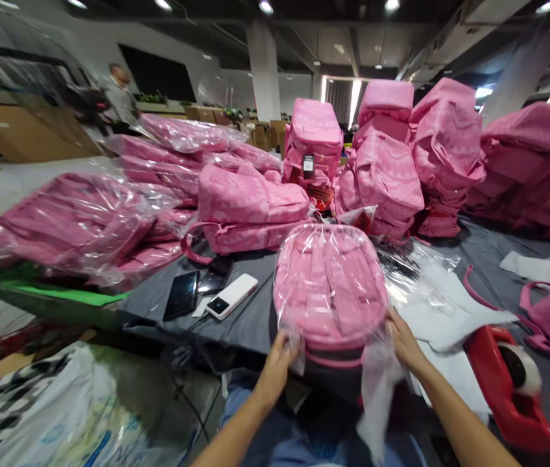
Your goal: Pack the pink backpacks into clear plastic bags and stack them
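A pink backpack [329, 285] lies on the grey table [246, 318] in front of me, most of it inside a clear plastic bag [377, 383] whose open end hangs over the near edge. My left hand [277, 363] pinches the bag's left edge at the bottom of the backpack. My right hand [401, 340] grips the bag's right edge, fingers curled on the plastic.
Bagged pink backpacks [75, 220] are piled at left, unbagged ones [386, 162] stacked behind and at right. Two phones [182, 293] and a white power bank [233, 296] lie on the table. A red tape dispenser [511, 383] sits at right. A person [118, 91] stands far left.
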Tool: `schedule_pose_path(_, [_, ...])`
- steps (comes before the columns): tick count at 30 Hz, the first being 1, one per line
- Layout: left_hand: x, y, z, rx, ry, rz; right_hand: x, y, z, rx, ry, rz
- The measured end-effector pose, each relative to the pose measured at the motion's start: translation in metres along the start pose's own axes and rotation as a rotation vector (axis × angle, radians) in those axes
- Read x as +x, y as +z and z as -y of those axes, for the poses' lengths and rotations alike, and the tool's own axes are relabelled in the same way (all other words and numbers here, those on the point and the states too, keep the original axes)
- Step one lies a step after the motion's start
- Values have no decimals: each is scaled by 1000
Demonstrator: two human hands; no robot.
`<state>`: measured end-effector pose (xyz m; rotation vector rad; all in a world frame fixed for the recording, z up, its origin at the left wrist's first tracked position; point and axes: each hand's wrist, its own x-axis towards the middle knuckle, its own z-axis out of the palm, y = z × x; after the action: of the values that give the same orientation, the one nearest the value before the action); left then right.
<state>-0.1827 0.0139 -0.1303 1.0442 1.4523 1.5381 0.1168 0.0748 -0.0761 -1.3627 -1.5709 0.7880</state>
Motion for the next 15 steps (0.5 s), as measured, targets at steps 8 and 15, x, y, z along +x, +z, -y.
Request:
schedule_pose_path(8, [2,-80,-14,-131,-133,-656,-33,-116,-34,-39,187,-420])
schedule_pose_path(15, [-98,36,26,89,-260,301,-144,-52,1,-521,-117,-319])
